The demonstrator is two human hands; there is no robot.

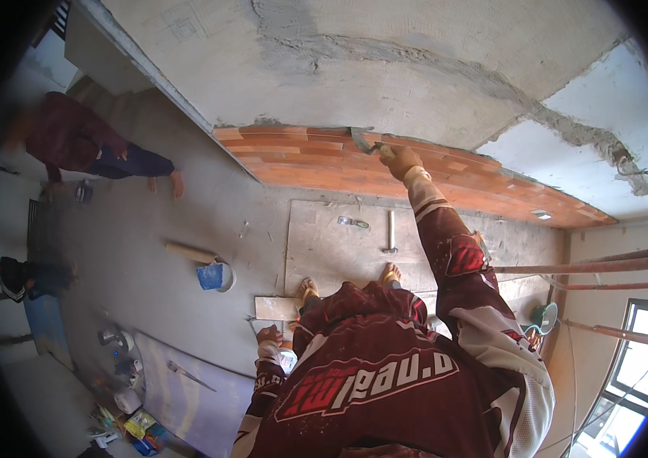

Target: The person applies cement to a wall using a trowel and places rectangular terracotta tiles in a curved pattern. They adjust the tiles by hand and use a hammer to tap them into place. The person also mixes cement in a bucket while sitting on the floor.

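Observation:
My right hand (400,162) reaches forward to the wall, closed around the light handle of a putty knife (362,140). The knife's grey blade touches the top edge of the reddish-brown wall tiles (301,156), where they meet the rough plaster (400,91). Down by my left side, my left hand (269,334) is closed, its fingers curled. Close to it are a white container (288,360) and a pale board; what the hand grips, if anything, is too small to tell.
On the floor board (308,244) lie a hammer (391,233) and a roll of tape (353,222). A blue-and-white bucket (217,276) stands left of it. Another person (87,141) bends at the far left; a second person (22,278) is behind. Poles (591,267) cross at right.

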